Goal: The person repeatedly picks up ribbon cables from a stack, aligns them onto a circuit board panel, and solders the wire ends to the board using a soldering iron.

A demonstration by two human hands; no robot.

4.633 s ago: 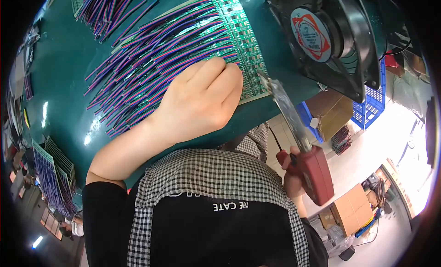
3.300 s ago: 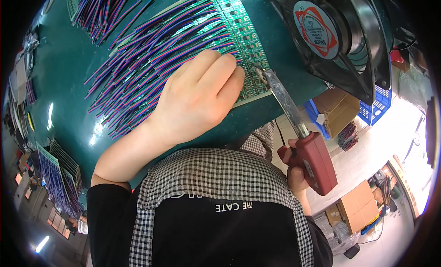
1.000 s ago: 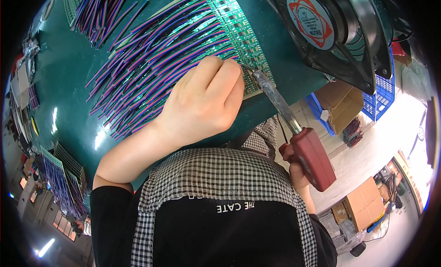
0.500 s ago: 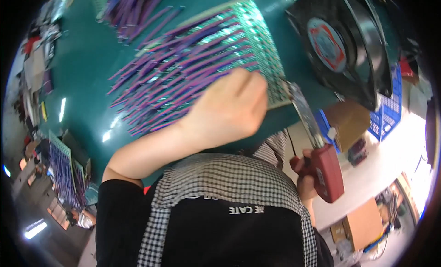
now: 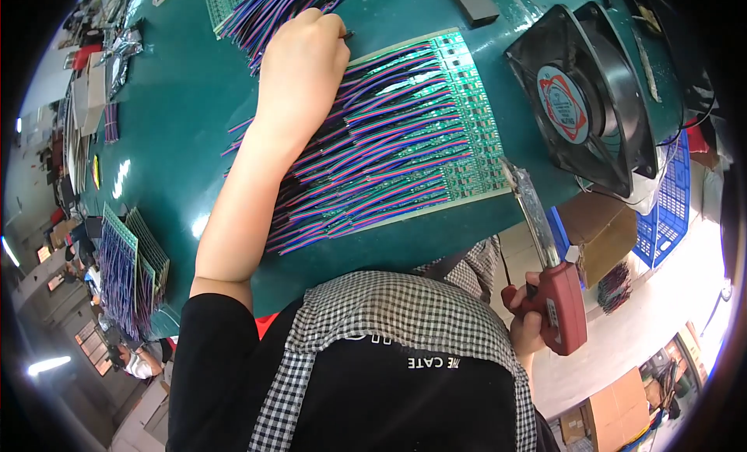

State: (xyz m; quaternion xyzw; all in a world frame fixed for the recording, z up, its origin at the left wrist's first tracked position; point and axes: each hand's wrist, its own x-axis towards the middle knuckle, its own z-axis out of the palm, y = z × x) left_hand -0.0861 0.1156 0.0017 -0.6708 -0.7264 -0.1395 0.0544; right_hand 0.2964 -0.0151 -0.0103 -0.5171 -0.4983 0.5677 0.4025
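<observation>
My left hand (image 5: 302,75) is closed, knuckles up, at the edge of a bundle of multicoloured wires (image 5: 268,20); what its fingers hold, if anything, is hidden, though a small dark end shows beside them. Beneath and to the right of that forearm lies a green circuit board panel (image 5: 476,117), its rows of red, blue, green and black wires (image 5: 389,141) fanning out leftward. My right hand (image 5: 527,324) grips the dark red handle of a soldering gun (image 5: 562,308). The gun's long metal barrel points up, its tip near the panel's lower right corner.
A black fan (image 5: 580,98) stands on the green tabletop (image 5: 163,125) at the right. Behind the panel lies a dark grey bar (image 5: 475,5). More wired panels (image 5: 128,257) hang at the left edge. A cardboard box (image 5: 599,222) and blue crate (image 5: 665,211) are at the right.
My left hand has moved from the panel's right part up and left to the wire bundle. My right hand keeps hold of the soldering gun, nearly in place. The view has shifted slightly.
</observation>
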